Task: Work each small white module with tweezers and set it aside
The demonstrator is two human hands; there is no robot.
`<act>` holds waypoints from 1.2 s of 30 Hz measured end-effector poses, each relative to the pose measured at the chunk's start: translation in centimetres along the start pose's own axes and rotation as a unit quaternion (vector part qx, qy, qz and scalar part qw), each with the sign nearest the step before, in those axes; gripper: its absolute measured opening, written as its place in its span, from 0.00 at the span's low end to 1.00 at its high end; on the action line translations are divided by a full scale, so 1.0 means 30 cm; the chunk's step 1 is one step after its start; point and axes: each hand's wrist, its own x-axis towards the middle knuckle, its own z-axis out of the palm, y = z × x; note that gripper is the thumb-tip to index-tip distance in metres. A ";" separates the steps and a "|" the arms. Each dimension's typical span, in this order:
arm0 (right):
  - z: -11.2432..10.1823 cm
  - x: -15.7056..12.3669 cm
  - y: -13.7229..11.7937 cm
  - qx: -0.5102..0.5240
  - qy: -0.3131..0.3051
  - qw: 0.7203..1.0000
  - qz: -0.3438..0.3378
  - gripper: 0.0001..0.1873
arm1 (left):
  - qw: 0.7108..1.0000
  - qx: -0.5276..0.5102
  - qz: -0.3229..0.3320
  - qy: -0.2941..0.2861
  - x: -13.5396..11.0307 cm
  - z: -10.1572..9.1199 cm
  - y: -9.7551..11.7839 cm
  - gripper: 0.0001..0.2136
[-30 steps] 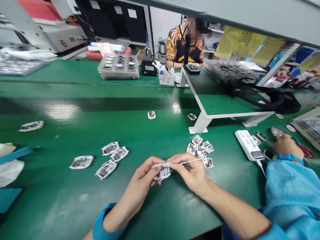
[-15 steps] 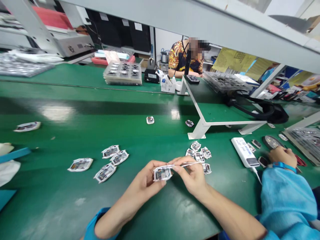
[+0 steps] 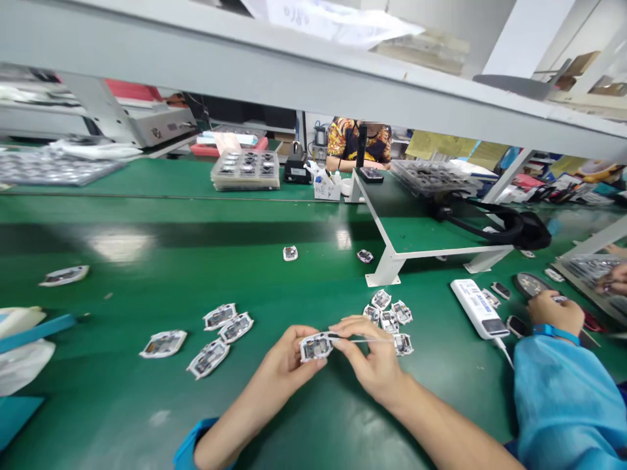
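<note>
My left hand (image 3: 283, 363) pinches a small white-framed watch casing (image 3: 316, 348) with its circuit board facing up. Beside it, my right hand (image 3: 373, 354) is closed on a thin pale tool (image 3: 365, 340) whose shaft sticks out to the right. A small dark bit shows by the fingertips at the casing's right end; I cannot tell whether it belongs to the tool. Just behind my right hand lies a cluster of similar casings (image 3: 389, 320). Further left on the green bench is another group of casings (image 3: 209, 358), with a single casing (image 3: 163, 343) next to it.
A low green-topped stand (image 3: 421, 250) carries a black headband-like device (image 3: 509, 225). Right of me lies a white cabled device (image 3: 479, 308), near a co-worker's hand (image 3: 556, 312). A shelf beam (image 3: 294, 85) crosses overhead. Another person sits across the bench.
The view has tilted up, so the bench sits lower in the picture. The casing in my left hand has tipped slightly, and the tool looks thinner from here. Both hands keep their hold.
</note>
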 end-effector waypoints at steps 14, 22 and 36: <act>0.018 -0.004 0.021 -0.156 -0.200 0.952 0.169 0.04 | 0.870 0.441 0.069 0.207 0.431 -0.443 0.118 0.29; 0.024 -0.007 0.043 -0.168 -0.215 0.947 0.171 0.07 | 0.806 0.567 0.077 0.150 0.607 -0.481 0.149 0.21; 0.008 -0.004 0.033 -0.095 -0.140 0.981 0.092 0.05 | 0.865 0.470 0.086 0.152 0.389 -0.304 0.136 0.16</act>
